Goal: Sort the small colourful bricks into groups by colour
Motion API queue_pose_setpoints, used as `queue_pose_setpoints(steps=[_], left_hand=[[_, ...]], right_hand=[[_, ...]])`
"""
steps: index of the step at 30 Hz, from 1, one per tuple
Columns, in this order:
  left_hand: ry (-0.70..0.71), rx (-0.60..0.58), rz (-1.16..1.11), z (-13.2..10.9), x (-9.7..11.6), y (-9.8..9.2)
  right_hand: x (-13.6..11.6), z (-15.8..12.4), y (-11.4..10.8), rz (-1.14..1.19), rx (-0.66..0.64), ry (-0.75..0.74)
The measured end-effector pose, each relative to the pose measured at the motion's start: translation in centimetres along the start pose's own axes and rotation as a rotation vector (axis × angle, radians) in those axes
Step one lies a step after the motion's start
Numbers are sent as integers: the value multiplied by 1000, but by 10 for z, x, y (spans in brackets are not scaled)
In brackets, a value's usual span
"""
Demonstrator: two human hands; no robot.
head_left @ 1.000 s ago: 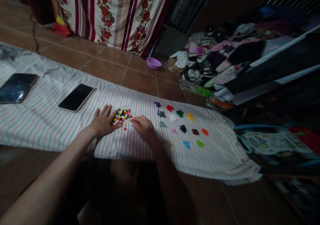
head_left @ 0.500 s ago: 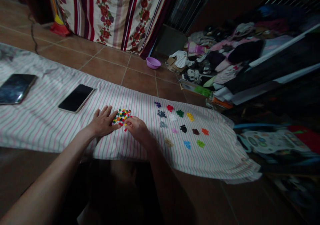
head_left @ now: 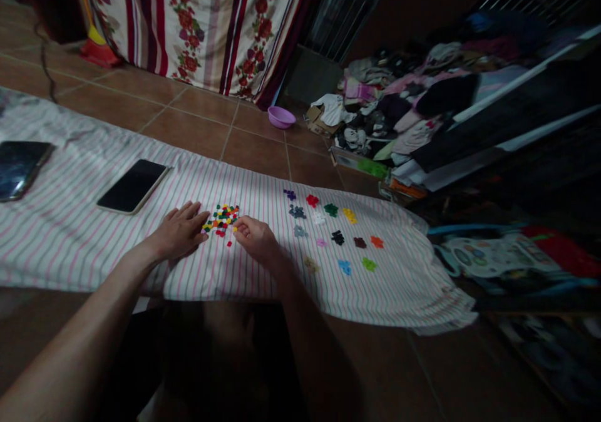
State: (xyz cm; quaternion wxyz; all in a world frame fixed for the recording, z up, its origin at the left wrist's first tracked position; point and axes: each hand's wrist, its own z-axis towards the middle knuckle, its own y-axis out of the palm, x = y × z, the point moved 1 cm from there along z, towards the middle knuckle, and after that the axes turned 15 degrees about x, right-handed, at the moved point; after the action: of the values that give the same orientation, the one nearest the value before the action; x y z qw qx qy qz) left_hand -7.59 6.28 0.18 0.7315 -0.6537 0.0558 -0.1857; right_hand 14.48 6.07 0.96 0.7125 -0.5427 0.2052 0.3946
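Note:
A mixed heap of small coloured pieces (head_left: 222,216), too small to tell their kind, lies on a striped cloth (head_left: 263,278). My left hand (head_left: 176,231) rests flat at the heap's left edge, fingers stretched out and holding nothing. At the right edge of the heap, my right hand (head_left: 256,236) is closed in a pinch, with a small yellow piece (head_left: 235,228) showing at its fingertips. One red piece (head_left: 229,244) sits apart, just below the heap. Further right are several single-colour clusters, among them red (head_left: 312,201), green (head_left: 331,210), yellow (head_left: 349,215), black (head_left: 337,238) and light blue (head_left: 345,267).
Left of my left hand lies a phone (head_left: 134,186), with another dark-screened device (head_left: 21,168) at the far left. Beyond the cloth, a purple basin (head_left: 281,118) stands on the tiled floor. A pile of clothes (head_left: 399,106) fills the back right.
The view has shifted slightly, moving the scene left. My right hand has drawn a little to the right of the heap, and the yellow piece shows at its fingertips. My left hand stays flat.

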Motion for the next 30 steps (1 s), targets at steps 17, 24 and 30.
queue_pose_setpoints(steps=[17,24,30], left_hand=[[-82,-71,-28,4,8,-6],[-111,-81,-3,9,18,-10],[-119,-96,-2,10,19,-10]], right_hand=[[20,-6,-33,474,78,550],[28,-12,-39,474,128,497],[38,-17,-53,405,183,466]])
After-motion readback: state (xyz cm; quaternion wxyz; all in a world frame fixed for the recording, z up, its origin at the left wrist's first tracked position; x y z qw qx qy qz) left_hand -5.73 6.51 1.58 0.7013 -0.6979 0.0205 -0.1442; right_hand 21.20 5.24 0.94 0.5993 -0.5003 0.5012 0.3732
